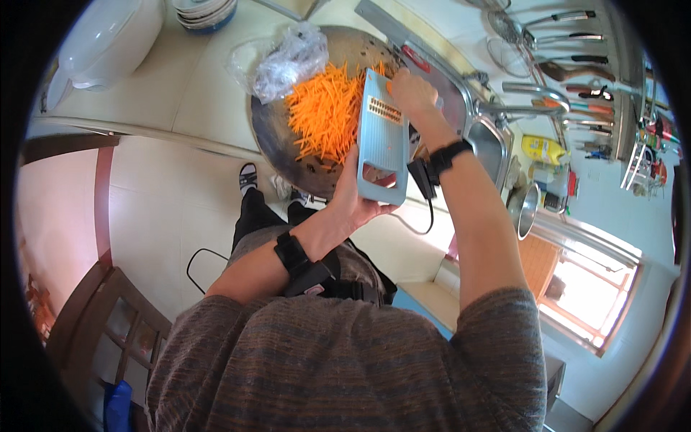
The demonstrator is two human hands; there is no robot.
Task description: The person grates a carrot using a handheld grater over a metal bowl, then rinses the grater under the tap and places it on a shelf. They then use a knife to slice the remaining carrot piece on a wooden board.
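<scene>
My left hand [351, 197] grips the lower, handle end of a light blue plastic grater [383, 140], its thumb along the edge. At the grater's far end my right hand [413, 94] is closed round a piece of carrot [390, 88], mostly hidden by the fingers, against the grater's face. The grater is held tilted over a large round dark board [275, 137]. A heap of shredded carrot [326, 116] lies on that board, left of the grater. A crumpled clear plastic bag [294, 59] rests at the board's far left edge.
A cleaver [378, 21] with a red handle lies beyond the board. At right is a metal sink [486, 148] with a faucet [534, 94]. Stacked bowls [205, 13] and a large white container [110, 40] stand on the counter at left. Utensils hang on the right wall.
</scene>
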